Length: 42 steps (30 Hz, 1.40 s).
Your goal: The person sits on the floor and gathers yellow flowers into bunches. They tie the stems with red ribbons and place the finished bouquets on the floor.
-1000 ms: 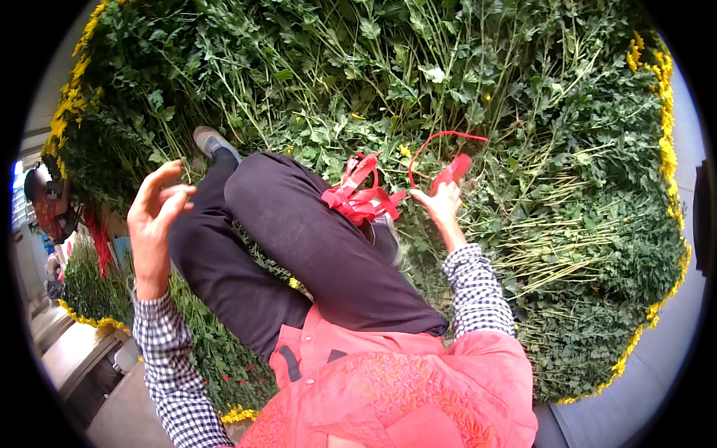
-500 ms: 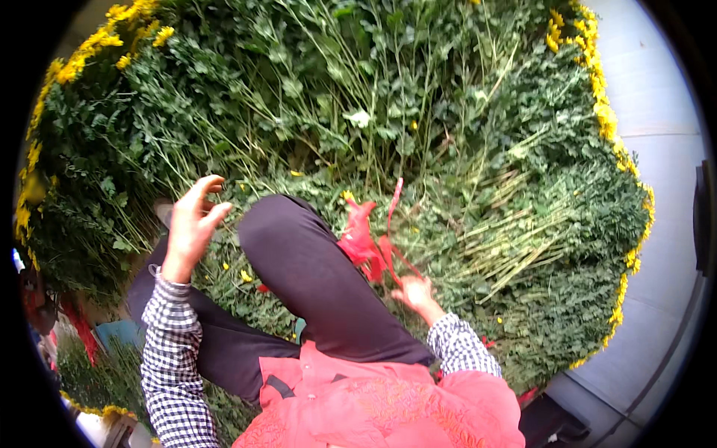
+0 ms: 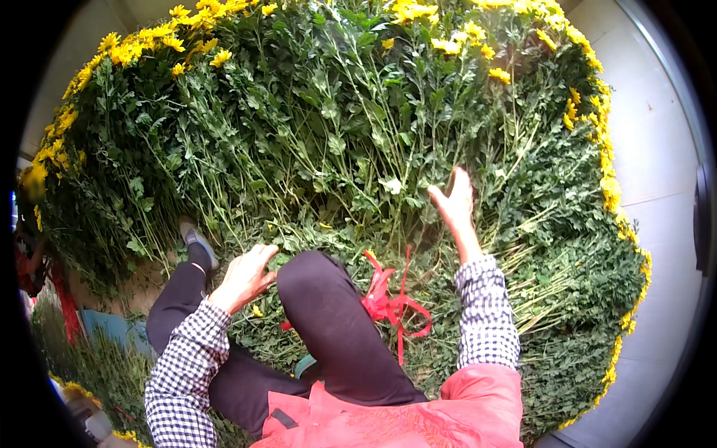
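- The left hand (image 3: 245, 278) was held just to the left of the raised knee (image 3: 314, 287); its thumb was parted only narrowly from the fingers, and nothing could be seen gripped between them.
- The right hand (image 3: 457, 205) was stretched out beyond the knee and to its right, over the green stems; thumb and fingers were spread wide, with nothing seen held. Whether leaves were touched by it could not be told.
- The flower stems (image 3: 321, 149) were laid in a thick leafy bank beyond the knee, their yellow blossoms (image 3: 414, 10) turned outward along the bank's far edge.
- More stems, with pale cut stalks (image 3: 541, 295) exposed, were stacked to the right of the knee, and that side was also bordered in yellow.
- The red ribbons (image 3: 382, 300) were gathered in a loose, looped tangle just to the right of the knee, well apart from both hands.
- A shoe (image 3: 198, 243) was seen to the left of the knee, beyond the left hand.
- A blue object (image 3: 112, 328) was placed farther left of the knee, and red strands (image 3: 63, 302) were seen beyond it on that side.
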{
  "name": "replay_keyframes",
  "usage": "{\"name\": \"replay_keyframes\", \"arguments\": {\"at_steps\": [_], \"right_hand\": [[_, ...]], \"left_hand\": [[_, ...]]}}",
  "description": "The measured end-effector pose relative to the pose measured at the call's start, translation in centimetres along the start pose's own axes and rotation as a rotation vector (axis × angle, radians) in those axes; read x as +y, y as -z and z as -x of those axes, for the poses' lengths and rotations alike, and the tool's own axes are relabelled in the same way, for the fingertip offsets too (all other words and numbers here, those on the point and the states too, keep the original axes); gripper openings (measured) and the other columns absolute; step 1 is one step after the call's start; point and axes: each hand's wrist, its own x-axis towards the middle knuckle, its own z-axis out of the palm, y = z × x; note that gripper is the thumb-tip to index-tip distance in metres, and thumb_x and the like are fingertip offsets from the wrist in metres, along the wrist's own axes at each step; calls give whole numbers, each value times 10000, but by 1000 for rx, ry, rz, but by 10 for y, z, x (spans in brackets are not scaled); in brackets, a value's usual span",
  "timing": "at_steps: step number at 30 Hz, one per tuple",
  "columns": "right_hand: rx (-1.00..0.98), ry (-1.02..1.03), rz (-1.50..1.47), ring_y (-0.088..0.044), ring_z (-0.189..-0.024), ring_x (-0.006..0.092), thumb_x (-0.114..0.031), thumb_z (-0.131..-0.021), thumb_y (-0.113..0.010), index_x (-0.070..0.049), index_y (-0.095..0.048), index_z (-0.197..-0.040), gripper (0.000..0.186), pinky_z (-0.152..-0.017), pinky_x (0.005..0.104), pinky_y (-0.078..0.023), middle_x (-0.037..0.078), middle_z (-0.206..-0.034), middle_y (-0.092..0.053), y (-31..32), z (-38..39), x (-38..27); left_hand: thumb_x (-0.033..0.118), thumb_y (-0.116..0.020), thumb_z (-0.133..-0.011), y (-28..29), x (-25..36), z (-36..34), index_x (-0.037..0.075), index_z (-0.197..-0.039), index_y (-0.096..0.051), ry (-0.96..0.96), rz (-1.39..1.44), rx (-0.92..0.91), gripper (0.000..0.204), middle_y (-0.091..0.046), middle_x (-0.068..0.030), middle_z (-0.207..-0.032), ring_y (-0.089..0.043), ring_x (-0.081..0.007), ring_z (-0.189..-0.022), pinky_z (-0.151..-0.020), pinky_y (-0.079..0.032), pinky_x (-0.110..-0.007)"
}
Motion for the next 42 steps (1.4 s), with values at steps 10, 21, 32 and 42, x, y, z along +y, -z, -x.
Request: {"name": "replay_keyframes", "arguments": {"at_steps": [10,21,32,42], "right_hand": [[112,-452,-192,-566,-1132,366,-265,-730,-712,-36,-225,-1473,918,-957,425,-462,270,-1282,-528,-56,-96,-51],[152,338,-99,-552,-997,366,-127,-762,-753,-35,-317,-1437,808,-846,424,-471,194,-1106,-563,-50,14,-122],[-191,507,-158,-626,-973,264,133,-731,-578,-110,-628,-1149,486,-813,321,-526,104,-1142,-609,-63,55,-186],[-637,624,-83,-643,-887,274,-355,-778,-747,-93,-624,-1111,441,-774,357,-524,93,-1051,-648,-110,120,-224]], "left_hand": [[190,-714,-795,-3,-39,17,22,-1244,-522,243,77,-64,516,-593,-183,-1167,-589,-353,-1062,-905,-481,-409],[267,-682,-867,-11,-26,-118,124,-1470,-256,349,948,85,752,-446,-187,-1379,-580,-264,-1108,-838,-518,-368],[601,-575,-859,-49,-94,-137,87,-1457,-185,700,1737,722,880,-246,-270,-1483,-449,-451,-1236,-847,-535,-500],[302,-558,-960,-75,-88,-81,69,-1048,-552,327,2042,684,249,-666,-111,-939,-676,-237,-838,-707,-582,-410]]}}
